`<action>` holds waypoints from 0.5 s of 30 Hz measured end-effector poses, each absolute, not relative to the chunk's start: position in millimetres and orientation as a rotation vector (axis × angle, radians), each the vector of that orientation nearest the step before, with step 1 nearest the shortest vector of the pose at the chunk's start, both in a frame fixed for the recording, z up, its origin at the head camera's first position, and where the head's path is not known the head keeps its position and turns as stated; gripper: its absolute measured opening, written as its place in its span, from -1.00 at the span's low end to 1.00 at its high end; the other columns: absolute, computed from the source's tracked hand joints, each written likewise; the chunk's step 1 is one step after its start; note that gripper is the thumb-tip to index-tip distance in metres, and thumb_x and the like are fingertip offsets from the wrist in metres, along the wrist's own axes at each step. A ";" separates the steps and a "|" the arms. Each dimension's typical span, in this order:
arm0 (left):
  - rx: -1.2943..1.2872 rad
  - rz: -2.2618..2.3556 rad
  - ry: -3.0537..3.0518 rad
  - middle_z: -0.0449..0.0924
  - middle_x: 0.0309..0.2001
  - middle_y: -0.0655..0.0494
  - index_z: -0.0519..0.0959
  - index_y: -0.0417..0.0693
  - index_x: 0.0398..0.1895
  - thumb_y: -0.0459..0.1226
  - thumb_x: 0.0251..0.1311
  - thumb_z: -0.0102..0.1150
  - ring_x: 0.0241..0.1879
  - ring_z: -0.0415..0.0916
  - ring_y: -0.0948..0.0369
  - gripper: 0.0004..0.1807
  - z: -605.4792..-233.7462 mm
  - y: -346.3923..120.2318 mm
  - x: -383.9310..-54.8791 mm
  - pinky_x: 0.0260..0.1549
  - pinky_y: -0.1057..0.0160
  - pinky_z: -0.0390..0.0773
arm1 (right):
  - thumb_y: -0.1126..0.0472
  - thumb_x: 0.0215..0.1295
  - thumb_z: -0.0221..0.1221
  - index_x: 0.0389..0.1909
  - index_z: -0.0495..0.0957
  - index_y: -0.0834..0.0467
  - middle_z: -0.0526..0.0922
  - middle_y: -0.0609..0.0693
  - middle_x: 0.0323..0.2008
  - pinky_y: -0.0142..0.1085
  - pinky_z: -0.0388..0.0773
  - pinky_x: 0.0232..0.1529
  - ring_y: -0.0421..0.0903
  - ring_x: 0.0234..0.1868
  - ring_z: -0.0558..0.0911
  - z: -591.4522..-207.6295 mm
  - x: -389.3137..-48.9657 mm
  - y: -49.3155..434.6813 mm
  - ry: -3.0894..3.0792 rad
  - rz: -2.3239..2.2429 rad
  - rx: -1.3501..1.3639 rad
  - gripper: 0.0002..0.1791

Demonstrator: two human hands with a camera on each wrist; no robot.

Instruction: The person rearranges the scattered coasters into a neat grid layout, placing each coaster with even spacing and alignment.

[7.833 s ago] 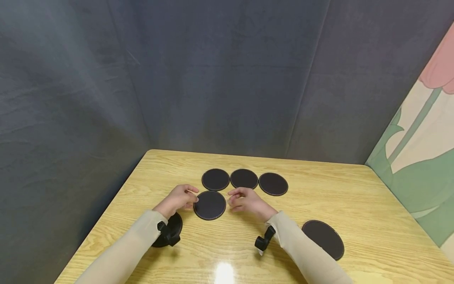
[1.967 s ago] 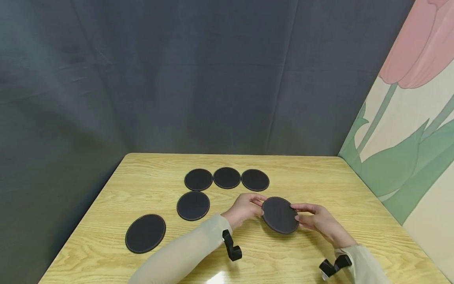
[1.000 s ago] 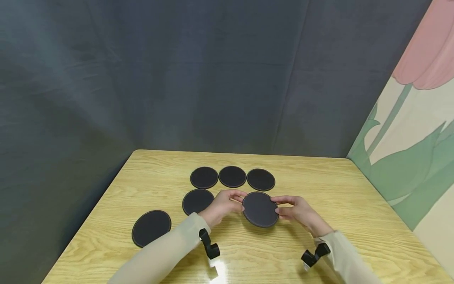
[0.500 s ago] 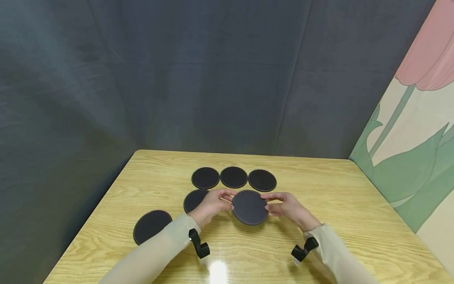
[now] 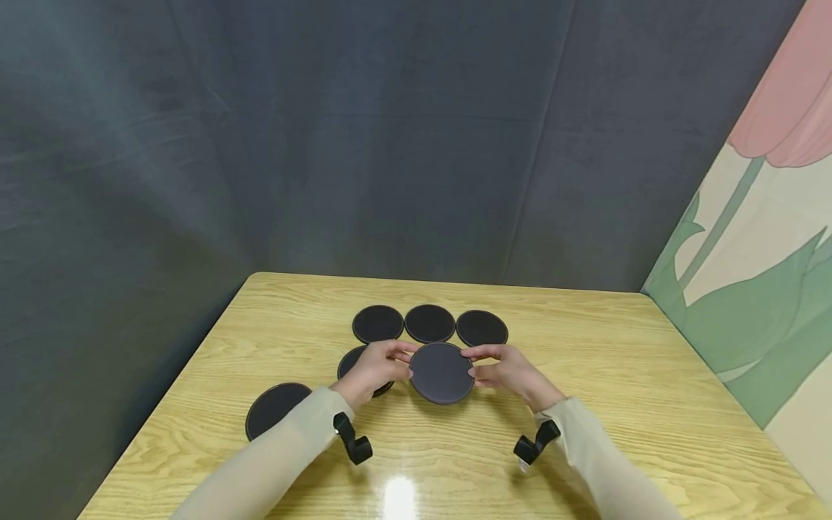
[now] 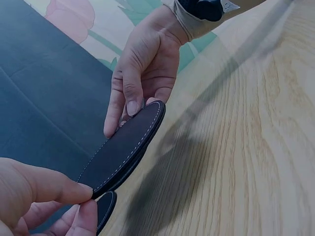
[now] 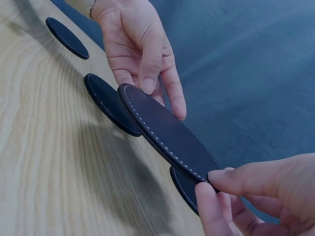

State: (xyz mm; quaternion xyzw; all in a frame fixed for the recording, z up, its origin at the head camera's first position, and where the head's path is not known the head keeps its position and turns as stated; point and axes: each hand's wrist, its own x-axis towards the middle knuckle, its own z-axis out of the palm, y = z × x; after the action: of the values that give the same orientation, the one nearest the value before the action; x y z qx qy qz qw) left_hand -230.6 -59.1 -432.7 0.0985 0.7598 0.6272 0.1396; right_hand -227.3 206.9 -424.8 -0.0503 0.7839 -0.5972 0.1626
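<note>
Between my two hands a round black coaster (image 5: 442,373) with a stitched edge hangs above the wooden table. My left hand (image 5: 377,368) pinches its left edge with thumb and fingers. On the opposite edge, my right hand (image 5: 510,372) pinches it the same way. The left wrist view shows the held coaster (image 6: 128,142) tilted, its shadow on the wood below. Behind it lies a row of three coasters: a left one (image 5: 378,323), a middle one (image 5: 430,323) and a right one (image 5: 482,328). Another coaster (image 5: 349,360) lies partly hidden behind my left hand.
One more coaster (image 5: 276,408) lies at the front left, partly covered by my left sleeve. The light wood table (image 5: 585,347) ends at a dark grey curtain (image 5: 403,144) at the back and left. A wall with painted tulips (image 5: 747,303) stands on the right.
Earlier, both hands were around the second-row coaster. Later they held the coaster from the right side, then carried it left and slightly back to just below the row of three.
</note>
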 end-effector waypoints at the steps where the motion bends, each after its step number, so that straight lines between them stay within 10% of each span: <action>1: 0.277 1.813 2.192 0.55 -0.09 -0.15 0.55 -0.25 0.11 -0.54 0.01 0.22 -0.23 0.53 0.16 -0.51 -433.1 -60.1 -231.2 -0.19 0.18 0.63 | 0.45 0.20 0.22 0.16 0.50 0.37 0.44 0.29 0.09 -0.37 0.67 -0.22 -0.21 -0.34 0.64 -425.0 -228.5 205.9 2.235 -1.702 -0.145 -0.54; 15: 0.205 1.768 2.228 0.51 -0.13 -0.11 0.57 -0.23 0.09 -0.55 0.06 0.23 -0.21 0.48 0.14 -0.55 -436.0 -65.4 -236.1 -0.22 0.25 0.63 | 0.50 0.20 0.20 0.16 0.48 0.42 0.43 0.22 0.03 -0.38 0.67 -0.28 -0.23 -0.41 0.61 -428.3 -238.2 195.7 2.171 -1.733 -0.125 -0.54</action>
State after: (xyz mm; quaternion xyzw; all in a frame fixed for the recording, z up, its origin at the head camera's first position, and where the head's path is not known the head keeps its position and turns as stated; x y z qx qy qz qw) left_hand -236.1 -65.4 -436.0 0.0711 0.7731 0.6135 0.1442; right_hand -238.2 195.7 -428.3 -0.0443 0.7680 -0.6132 0.1795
